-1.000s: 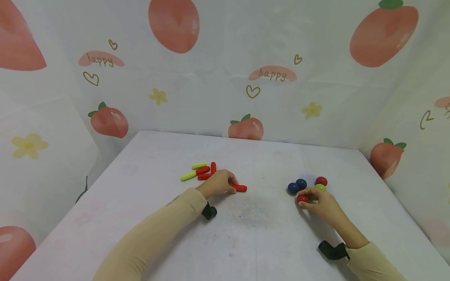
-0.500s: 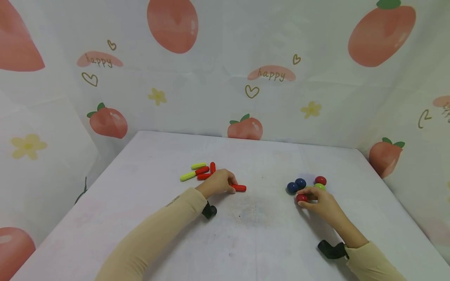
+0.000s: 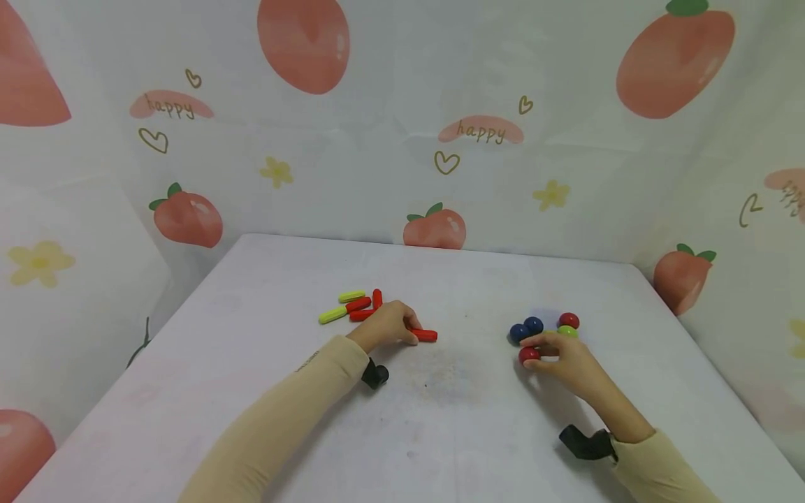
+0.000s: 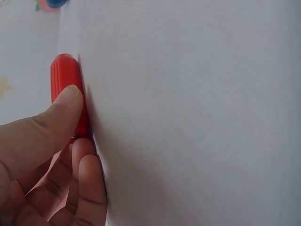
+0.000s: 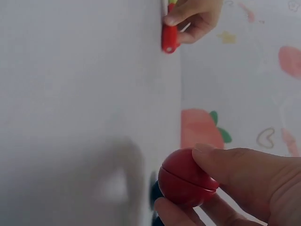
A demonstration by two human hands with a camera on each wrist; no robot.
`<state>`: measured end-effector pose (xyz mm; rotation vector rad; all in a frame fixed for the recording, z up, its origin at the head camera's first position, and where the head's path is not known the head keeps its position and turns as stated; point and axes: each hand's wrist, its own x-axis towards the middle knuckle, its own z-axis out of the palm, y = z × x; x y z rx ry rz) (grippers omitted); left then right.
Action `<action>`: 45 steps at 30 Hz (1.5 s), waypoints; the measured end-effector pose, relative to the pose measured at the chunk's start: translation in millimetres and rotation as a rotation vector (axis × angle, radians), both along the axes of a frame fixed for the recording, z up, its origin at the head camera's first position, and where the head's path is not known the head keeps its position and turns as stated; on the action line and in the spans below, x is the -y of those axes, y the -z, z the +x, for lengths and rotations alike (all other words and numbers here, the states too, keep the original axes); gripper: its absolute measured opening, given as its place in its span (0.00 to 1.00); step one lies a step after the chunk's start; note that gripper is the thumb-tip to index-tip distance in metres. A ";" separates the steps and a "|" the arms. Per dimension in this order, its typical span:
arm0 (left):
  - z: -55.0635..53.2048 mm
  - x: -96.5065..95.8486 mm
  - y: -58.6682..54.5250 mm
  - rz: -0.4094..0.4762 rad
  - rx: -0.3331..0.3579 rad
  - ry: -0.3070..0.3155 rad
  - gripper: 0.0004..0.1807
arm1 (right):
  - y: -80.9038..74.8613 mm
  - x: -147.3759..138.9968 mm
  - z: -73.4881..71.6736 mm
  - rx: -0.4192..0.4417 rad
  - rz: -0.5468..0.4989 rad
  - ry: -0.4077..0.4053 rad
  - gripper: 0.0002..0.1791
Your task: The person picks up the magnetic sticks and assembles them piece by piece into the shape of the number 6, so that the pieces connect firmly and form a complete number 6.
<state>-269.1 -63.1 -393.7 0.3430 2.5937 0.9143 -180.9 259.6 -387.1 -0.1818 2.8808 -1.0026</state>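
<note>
Thumb and fingers of my left hand (image 3: 391,324) pinch a short red ribbed stick (image 3: 426,336) with rounded ends, lying close along the tabletop. In the left wrist view the thumb presses on the side of this red stick (image 4: 66,77). On the right, my right hand (image 3: 566,362) holds a glossy red ball (image 3: 529,356) between thumb and fingers. A thin groove runs round the red ball (image 5: 181,178) in the right wrist view. Just behind it sit two dark blue balls (image 3: 533,325), partly overlapped by the fingers.
Several red and yellow-green sticks (image 3: 333,314) lie left of my left hand. Another red ball (image 3: 569,321) and a yellow-green ball (image 3: 568,332) rest behind my right hand. The white table (image 3: 453,440) ends at a printed cloth backdrop (image 3: 377,140).
My right hand has shifted slightly left with the red ball. The left hand keeps its pinch on the red stick in the same place. The head view has turned a little.
</note>
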 end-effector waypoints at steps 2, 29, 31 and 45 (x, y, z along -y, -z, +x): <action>-0.4 -0.3 0.0 -0.002 0.003 -0.003 0.07 | -4.8 5.2 0.6 -0.002 -0.005 -0.012 0.18; -1.0 -3.0 -2.5 -0.010 0.011 -0.037 0.08 | -6.3 86.2 -38.1 0.016 -0.230 0.004 0.23; -0.9 -2.6 -2.7 -0.007 0.020 -0.045 0.08 | -2.0 91.5 -42.3 0.017 -0.233 0.006 0.22; -3.0 -3.1 -1.2 -0.015 0.025 -0.027 0.07 | 20.7 110.1 -59.1 0.095 -0.245 0.008 0.18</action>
